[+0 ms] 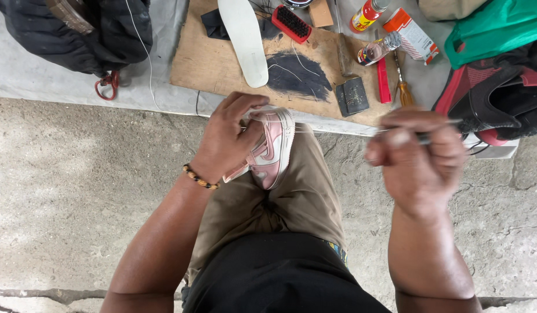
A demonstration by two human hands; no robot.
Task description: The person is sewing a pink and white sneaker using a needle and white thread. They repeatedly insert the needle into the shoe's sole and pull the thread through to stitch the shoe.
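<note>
A small pink and white sneaker (272,148) rests on my lap, between my knees in khaki trousers. My left hand (227,136), with a beaded bracelet at the wrist, is closed around the shoe's heel end and steadies it. My right hand (418,157) is raised to the right of the shoe, fist closed on a thin metal tool (426,137) whose tip points right. A pale thread (338,131) runs taut from the shoe's sole edge to my right hand.
A wooden board (222,64) on a grey mat carries a white insole (243,38), a red brush (291,23), a black patch and a dark block. Glue bottles, a box, a screwdriver (403,87), a red and black shoe (494,95) and a dark bag (77,32) lie around. Concrete floor below.
</note>
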